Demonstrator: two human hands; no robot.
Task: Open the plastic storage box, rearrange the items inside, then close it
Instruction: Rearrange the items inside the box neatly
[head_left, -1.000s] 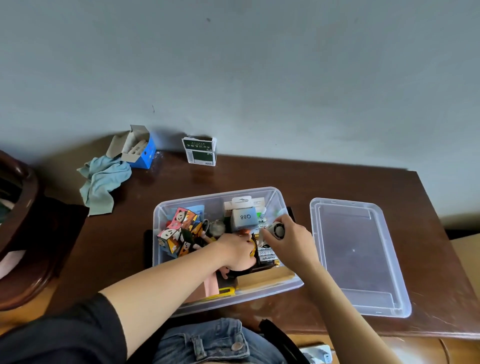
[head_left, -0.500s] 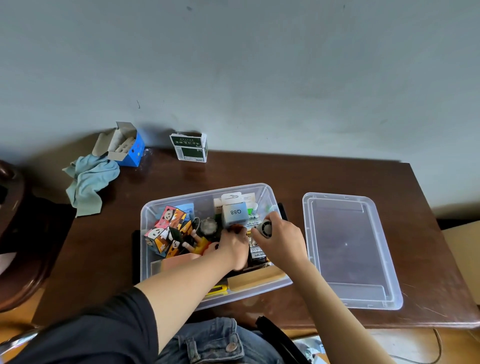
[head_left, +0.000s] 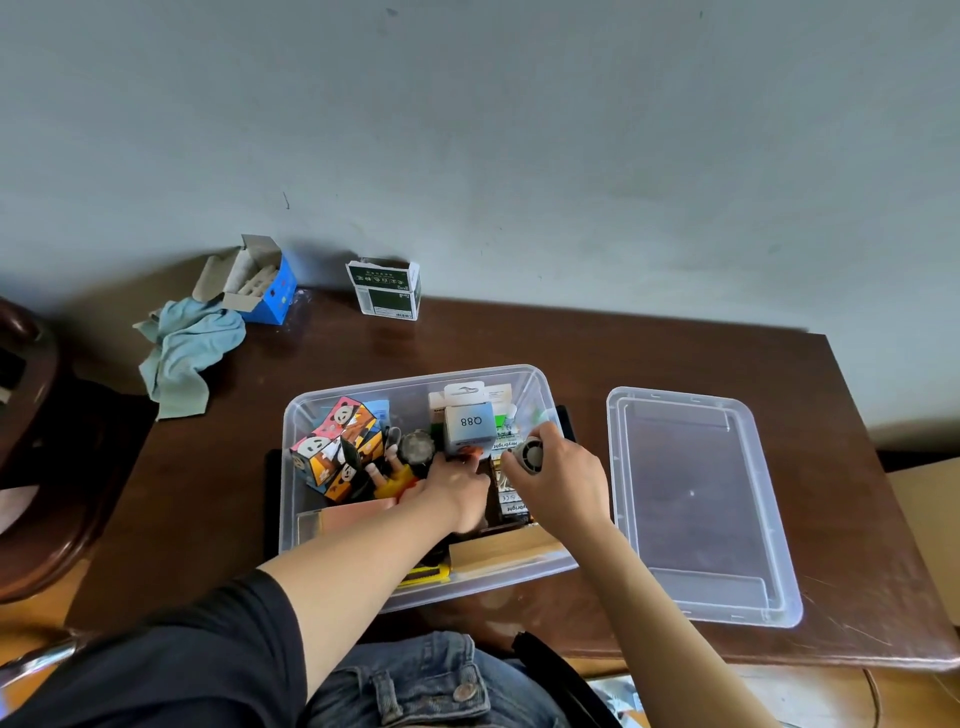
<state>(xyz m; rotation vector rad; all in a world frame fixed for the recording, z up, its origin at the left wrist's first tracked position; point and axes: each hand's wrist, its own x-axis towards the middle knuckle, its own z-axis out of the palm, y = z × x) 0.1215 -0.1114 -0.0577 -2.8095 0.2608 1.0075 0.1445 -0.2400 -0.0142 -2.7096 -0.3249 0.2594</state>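
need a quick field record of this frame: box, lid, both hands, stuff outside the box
box: clear storage box, open, full of items
lid: clear lid, off, flat on table right of the box
left hand: left hand inside the box, below grey Q88 carton
right hand: right hand grips small round object
outside: blue cloth, blue carton, green-white carton

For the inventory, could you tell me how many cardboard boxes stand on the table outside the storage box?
2: an open blue box by the cloth at back left, and a green-and-white box against the wall.
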